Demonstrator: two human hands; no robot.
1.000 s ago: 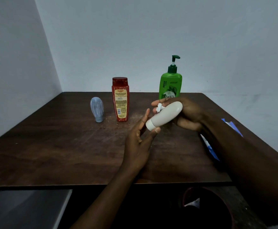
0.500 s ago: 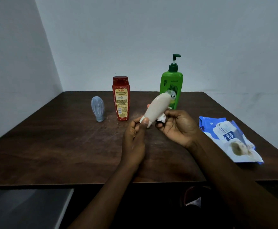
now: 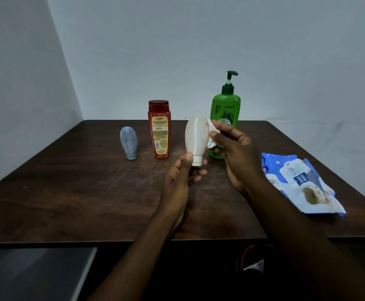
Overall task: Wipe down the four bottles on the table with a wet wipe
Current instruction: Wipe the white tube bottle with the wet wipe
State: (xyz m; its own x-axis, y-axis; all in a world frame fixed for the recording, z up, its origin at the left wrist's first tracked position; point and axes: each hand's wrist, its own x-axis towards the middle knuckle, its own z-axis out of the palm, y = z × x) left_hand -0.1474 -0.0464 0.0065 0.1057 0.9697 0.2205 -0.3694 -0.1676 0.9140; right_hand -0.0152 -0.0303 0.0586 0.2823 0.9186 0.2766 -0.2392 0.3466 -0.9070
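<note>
My left hand (image 3: 182, 181) grips a white bottle (image 3: 196, 139) by its cap end and holds it nearly upright, cap down, above the dark wooden table (image 3: 79, 192). My right hand (image 3: 233, 153) pinches a crumpled white wet wipe (image 3: 212, 135) against the bottle's right side. Behind them stand a red bottle (image 3: 159, 129) and a green pump bottle (image 3: 227, 107), the latter partly hidden by my right hand. A small blue-grey bottle (image 3: 128, 142) stands on its cap to the left.
A blue and white pack of wet wipes (image 3: 301, 183) lies flat on the table's right side. Walls close the table in at the back and left. A dark round bin (image 3: 253, 257) sits below the front edge.
The white bottle swung from lying sideways in my right hand to upright in my left hand, which took its cap end. My right hand shifted to the bottle's side with the wipe.
</note>
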